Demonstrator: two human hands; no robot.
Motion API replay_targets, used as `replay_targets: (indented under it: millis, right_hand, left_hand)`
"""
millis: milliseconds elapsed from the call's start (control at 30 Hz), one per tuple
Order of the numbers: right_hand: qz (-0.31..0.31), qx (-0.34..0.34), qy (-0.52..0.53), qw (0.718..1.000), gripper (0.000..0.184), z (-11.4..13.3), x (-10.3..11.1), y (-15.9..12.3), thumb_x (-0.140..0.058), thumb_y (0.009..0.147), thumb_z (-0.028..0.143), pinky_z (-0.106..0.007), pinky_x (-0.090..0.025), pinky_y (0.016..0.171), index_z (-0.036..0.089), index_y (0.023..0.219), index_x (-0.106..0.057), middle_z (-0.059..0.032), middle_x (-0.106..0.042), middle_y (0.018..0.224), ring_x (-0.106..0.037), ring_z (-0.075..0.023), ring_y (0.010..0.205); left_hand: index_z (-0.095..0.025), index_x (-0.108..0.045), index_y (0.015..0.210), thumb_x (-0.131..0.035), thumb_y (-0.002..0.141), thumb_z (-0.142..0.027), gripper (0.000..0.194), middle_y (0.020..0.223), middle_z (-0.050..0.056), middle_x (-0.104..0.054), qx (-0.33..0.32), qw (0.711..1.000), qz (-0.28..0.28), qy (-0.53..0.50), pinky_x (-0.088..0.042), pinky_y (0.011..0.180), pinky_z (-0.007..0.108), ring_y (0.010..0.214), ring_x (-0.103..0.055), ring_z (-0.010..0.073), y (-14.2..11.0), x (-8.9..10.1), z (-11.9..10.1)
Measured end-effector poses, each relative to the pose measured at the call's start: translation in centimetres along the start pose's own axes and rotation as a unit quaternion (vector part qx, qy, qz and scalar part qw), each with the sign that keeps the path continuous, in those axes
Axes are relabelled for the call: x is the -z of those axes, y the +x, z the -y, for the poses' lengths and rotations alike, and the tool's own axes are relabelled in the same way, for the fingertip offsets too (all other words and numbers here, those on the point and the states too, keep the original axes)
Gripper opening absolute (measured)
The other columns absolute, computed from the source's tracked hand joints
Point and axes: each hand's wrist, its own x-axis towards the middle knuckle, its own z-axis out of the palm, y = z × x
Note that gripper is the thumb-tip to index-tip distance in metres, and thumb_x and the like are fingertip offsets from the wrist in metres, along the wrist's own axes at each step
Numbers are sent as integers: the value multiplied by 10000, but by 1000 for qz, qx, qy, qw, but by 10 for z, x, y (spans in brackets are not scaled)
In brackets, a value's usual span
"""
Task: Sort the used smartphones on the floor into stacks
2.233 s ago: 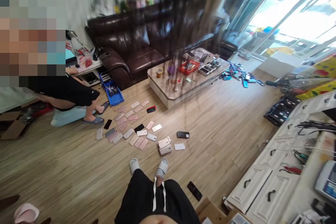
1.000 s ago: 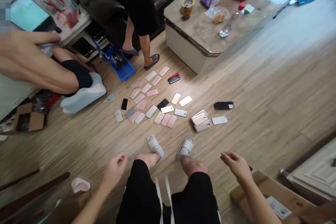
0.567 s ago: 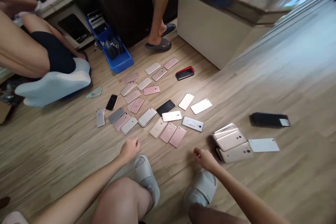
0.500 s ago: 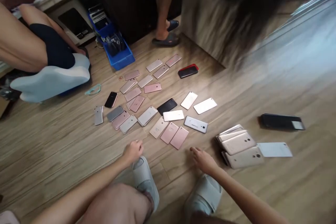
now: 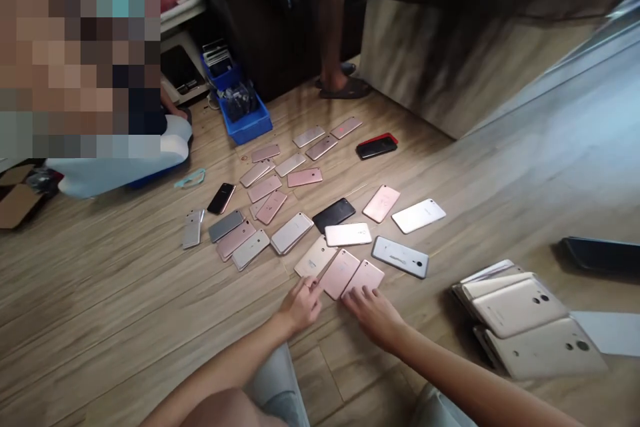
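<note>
My left hand (image 5: 301,305) is low over the floor with fingers apart and lightly bent, at the lower left edge of a pink phone (image 5: 341,273). I cannot tell whether it touches that phone. The fingers of my right hand (image 5: 371,312), slightly spread, rest over the lower end of a second pink phone (image 5: 369,275) lying flat. A gold phone (image 5: 314,257) is just beyond my left hand. Farther on lie a white phone (image 5: 349,234), a grey phone (image 5: 400,257) and a black phone (image 5: 334,215).
Several more phones (image 5: 264,188) are spread over the wooden floor (image 5: 150,300). To the right stands a stack of gold phones (image 5: 525,307) beside a dark flat object (image 5: 605,255). Blue bins (image 5: 247,125) stand farther back. Another person's foot (image 5: 335,83) is near a cabinet (image 5: 415,60).
Both my hands have moved forward and closer together, reaching the two pink phones. The view has shifted, and the phone stack appears larger and farther right.
</note>
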Motion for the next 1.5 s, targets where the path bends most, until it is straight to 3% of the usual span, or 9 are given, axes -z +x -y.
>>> replay_targets:
  millis: [200, 333, 500, 633, 767, 933, 1100, 1267, 1500]
  right_hand:
    - [-116, -15, -3, 993, 614, 1, -21, 6, -613, 939, 277, -563, -456, 1090, 124, 1518, -476, -245, -487, 1542, -489, -439, 1372]
    - [-102, -86, 47, 990, 797, -17, -40, -2, -774, 851, 428, -666, -379, 1127, 231, 1553, -453, -202, -374, 1641, -352, -529, 1459]
    - [-129, -129, 72, 981, 926, -24, -70, -14, -896, 721, 455, -814, -294, 1097, 283, 1529, -479, -157, -260, 1702, -187, -582, 1508]
    - [-202, -198, 113, 953, 538, -20, -86, -21, -772, 853, 486, -768, -350, 1094, 259, 1326, -655, -149, -455, 1604, -273, -551, 1487]
    - [-276, -183, 122, 936, 183, -33, -99, -32, -626, 922, 218, -557, -504, 1079, 196, 1084, -708, -149, -665, 1322, -528, -401, 1331]
    - [-355, -156, 142, 911, 270, -46, -120, -40, -512, 876, 64, -470, -557, 1060, 182, 1073, -653, -150, -612, 1364, -550, -323, 1304]
    - [-404, -234, 160, 870, 306, -38, -144, -38, -501, 940, 187, -561, -556, 1024, 201, 1210, -644, -176, -505, 1479, -530, -362, 1300]
    - [-411, -302, 248, 824, 383, -36, -155, -33, -454, 928, 242, -470, -585, 955, 190, 1263, -634, -173, -567, 1326, -628, -305, 1151]
    - [-366, -348, 273, 819, 328, -36, -143, -21, -481, 848, 244, -448, -574, 899, 198, 1146, -613, -129, -568, 1165, -641, -276, 1002]
  left_hand:
    - [-122, -586, 1412, -566, 885, -173, 530, 1465, 197, -541, -56, 998, -20, 19, -432, 1155, 524, 1354, -477, 363, 28, -1, -26]
    - [-218, -469, 1551, -583, 876, -176, 686, 1665, 126, -352, -11, 997, 22, 77, -360, 1172, 667, 1482, -346, 427, 34, -10, -22]
    - [-208, -557, 1498, -552, 917, -189, 582, 1637, 112, -411, 4, 995, 82, 57, -401, 1195, 573, 1479, -399, 377, 29, -25, -17]
    - [-155, -544, 1510, -581, 889, -205, 624, 1660, 145, -356, 56, 992, 110, 7, -418, 1201, 513, 1482, -399, 379, 20, -31, -36]
    - [-156, -640, 1413, -615, 834, -216, 582, 1625, 121, -430, 33, 985, 157, -55, -457, 1173, 484, 1415, -465, 365, 12, -29, -56]
    - [-179, -694, 1293, -668, 783, -247, 515, 1626, 104, -430, -2, 983, 146, -109, -406, 1214, 513, 1467, -382, 383, 5, -38, -65]
    - [-212, -503, 1533, -590, 831, -144, 711, 1701, 161, -234, 40, 993, 82, -80, -295, 1242, 625, 1569, -179, 421, 25, -46, -56]
    - [-253, -545, 1513, -656, 819, -214, 704, 1723, 126, -192, 27, 981, 163, -100, -268, 1254, 615, 1573, -111, 465, 53, -31, -54]
    - [-225, -545, 1499, -676, 835, -329, 684, 1731, 89, -187, -23, 969, 188, -156, -324, 1246, 586, 1581, -85, 452, 27, -46, -60]
